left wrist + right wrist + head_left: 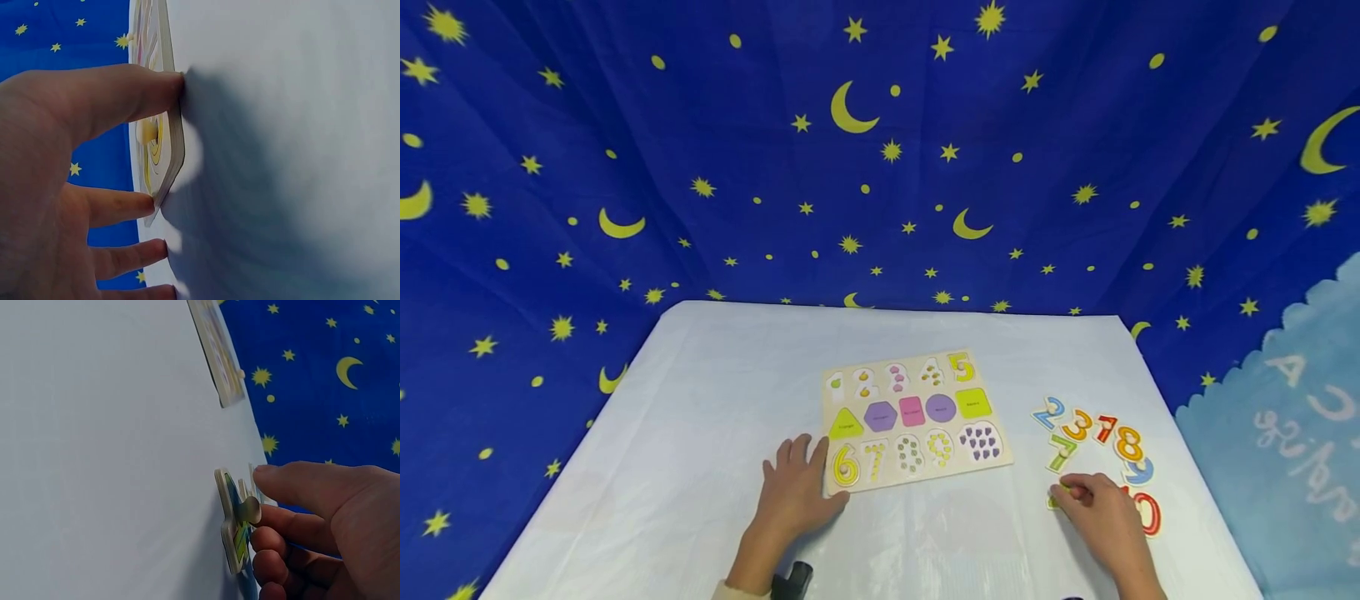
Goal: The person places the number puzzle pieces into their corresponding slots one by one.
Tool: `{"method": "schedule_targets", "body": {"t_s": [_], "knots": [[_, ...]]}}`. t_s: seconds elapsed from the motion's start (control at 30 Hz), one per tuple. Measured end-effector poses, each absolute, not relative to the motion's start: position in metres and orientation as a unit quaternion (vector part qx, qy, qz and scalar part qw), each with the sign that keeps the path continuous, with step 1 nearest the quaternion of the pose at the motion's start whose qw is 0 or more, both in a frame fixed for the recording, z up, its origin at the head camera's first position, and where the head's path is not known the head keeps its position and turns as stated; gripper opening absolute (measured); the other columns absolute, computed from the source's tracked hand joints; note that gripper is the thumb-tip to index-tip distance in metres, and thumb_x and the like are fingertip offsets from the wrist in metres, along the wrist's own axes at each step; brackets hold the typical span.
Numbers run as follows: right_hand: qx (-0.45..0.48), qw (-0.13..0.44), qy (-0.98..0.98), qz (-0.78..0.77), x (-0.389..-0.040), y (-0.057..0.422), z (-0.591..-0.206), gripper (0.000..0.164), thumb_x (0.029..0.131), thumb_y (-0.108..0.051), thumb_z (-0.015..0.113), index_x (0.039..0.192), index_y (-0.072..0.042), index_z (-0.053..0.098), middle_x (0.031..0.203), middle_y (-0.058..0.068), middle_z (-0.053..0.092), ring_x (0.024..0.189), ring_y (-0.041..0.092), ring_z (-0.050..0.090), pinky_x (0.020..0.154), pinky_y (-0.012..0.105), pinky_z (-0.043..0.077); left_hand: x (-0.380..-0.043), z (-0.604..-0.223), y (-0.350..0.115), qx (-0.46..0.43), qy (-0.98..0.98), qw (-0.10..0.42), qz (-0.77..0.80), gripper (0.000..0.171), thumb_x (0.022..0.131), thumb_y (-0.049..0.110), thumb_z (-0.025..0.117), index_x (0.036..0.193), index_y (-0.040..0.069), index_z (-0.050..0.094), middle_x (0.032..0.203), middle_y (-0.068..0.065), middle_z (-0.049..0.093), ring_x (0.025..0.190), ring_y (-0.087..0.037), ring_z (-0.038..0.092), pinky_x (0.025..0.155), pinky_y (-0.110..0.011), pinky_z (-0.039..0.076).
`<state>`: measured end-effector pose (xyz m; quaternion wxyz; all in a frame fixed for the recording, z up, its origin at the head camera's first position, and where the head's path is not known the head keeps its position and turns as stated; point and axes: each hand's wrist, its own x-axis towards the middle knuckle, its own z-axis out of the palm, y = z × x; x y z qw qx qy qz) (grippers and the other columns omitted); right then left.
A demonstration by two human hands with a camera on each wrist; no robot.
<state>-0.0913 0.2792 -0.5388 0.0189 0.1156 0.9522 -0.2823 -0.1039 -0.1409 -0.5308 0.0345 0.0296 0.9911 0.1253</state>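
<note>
A wooden number puzzle board (891,408) lies on the table, with the yellow 5 (960,367) and yellow 6 (846,465) in it. My left hand (795,492) rests at its near left corner, straight thumb and index finger touching the edges. My right hand (1101,517) is over a small green number piece (239,549), partly hidden in the head view. Its index fingertip is at the piece's round knob (250,510); the thumb tip sits close by, and whether it touches the knob is unclear. The other right fingers are curled.
Around the right hand lie loose number pieces: a blue 2 (1048,413), orange 3 (1078,425), red 1 (1105,428), orange 8 (1128,444), green 7 (1062,454), blue 9 (1139,472) and red 10 (1147,512). White cloth (737,358) covers the table.
</note>
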Motion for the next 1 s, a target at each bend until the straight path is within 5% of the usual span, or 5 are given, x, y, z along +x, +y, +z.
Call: {"method": "schedule_targets", "body": {"t_s": [1.0], "knots": [[0.125,0.039,0.955,-0.268,-0.0842,0.2754,-0.5380,0.031,0.079,-0.017,0.075,0.106,-0.002,0.069,0.085,0.003,0.057,0.073,0.020,0.049,0.062,0.034,0.038,-0.1132,-0.5279,-0.1352,-0.005,0.990,0.049,0.134,0.088,0.070,0.057,0.071,0.141,0.012,0.048,0.135,-0.020,0.042,0.124,-0.043,0.033,0.090,-0.070,0.030]]}}
